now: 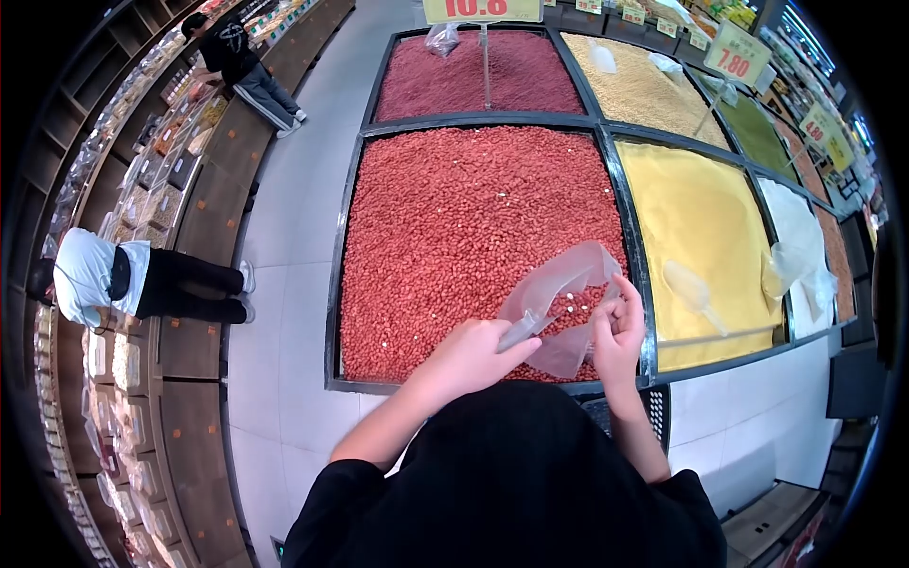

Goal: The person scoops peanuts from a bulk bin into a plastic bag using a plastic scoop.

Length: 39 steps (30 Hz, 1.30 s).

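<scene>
My left hand (481,352) is closed around the handle of a translucent plastic scoop (561,274), tilted over the front of a bin of red-skinned peanuts (454,218). Reddish peanuts show inside its curved walls. At the scoop's right side, my right hand (618,327) has curled fingers, and its index fingertip meets the rim. The palm side of the left hand is hidden. Below both hands, the bin's dark front edge (379,385) is partly covered by my black shirt.
Beyond the peanuts lies a bin of dark red grains (426,76). A yellow bin (701,204) on the right holds another scoop (696,293). Price signs (739,52) stand over the bins. Two people are by the shelves (194,256) across the aisle (275,227).
</scene>
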Motion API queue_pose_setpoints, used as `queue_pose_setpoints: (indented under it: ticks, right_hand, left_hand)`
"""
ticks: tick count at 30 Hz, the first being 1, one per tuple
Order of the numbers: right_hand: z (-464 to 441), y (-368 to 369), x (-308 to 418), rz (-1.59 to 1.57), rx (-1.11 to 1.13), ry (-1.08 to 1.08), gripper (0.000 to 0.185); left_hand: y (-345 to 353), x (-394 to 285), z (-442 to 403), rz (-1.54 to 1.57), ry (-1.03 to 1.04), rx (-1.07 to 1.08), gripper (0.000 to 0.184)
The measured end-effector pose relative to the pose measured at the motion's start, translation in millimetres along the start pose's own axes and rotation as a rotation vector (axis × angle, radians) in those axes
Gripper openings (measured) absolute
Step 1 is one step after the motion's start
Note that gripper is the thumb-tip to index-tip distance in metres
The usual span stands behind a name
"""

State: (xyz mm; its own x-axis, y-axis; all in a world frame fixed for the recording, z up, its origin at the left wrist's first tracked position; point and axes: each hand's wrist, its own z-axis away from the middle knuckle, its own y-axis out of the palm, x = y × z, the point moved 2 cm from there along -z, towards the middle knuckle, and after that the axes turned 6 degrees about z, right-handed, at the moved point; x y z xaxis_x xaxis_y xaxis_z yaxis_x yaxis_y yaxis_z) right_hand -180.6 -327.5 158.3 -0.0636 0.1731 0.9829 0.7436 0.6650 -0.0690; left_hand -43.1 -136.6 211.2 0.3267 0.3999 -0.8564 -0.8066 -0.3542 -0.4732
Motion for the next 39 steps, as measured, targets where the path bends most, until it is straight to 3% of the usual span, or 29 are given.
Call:
queue_pose_setpoints:
  ticks: [6,15,18,20,22,23,26,29,32,39]
  right_hand:
    - [3.2,1.6,4.9,0.014,-0.006,0.038,0.054]
    - [3.3,1.6,9.7,0.018,-0.028,0.046,0.056]
    - [1.8,2.4,9.1,0.015,-0.067,0.037,0.057]
    - [-1.4,3.5,11.0,0.020,-0.053,0.028,0.058]
    - [-2.4,6.3,13.4,0.009,-0.031,0.042,0.058]
    - [-2.9,7.1,12.5,0.010,-0.025,0.055,0.058]
    - [-5.6,9.8,6.0,-0.003,-0.020,0.047,0.058]
    - [-6.2,11.0,2.2,-0.020,-0.013,0.044,0.058]
    - [-6.1,10.3,3.9,0.000,-0.009,0.032,0.058]
    - [-3.6,8.1,6.8,0.023,-0.024,0.050,0.057]
  left_hand:
    - [4.0,5.6,-3.8,-0.138,0.025,-0.025,0.039]
    - [-14.1,38.3,22.0,-0.136,0.306,-0.264,0.034]
    - [-26.0,68.4,42.2,0.083,0.186,-0.180,0.035]
    - [-26.6,110.2,54.2,0.468,0.202,-0.284,0.039]
    - [-38.8,132.0,68.9,0.719,0.033,-0.365,0.032]
    - [-44.0,141.4,70.0,0.771,0.065,-0.447,0.030]
    - [-55.7,179.2,63.8,0.736,0.023,-0.828,0.022]
    - [-69.6,228.4,59.8,0.508,-0.113,-1.003,0.022]
    - [-75.0,259.2,56.5,0.641,-0.227,-1.058,0.021]
    - [-61.1,329.1,42.7,0.490,-0.245,-1.072,0.020]
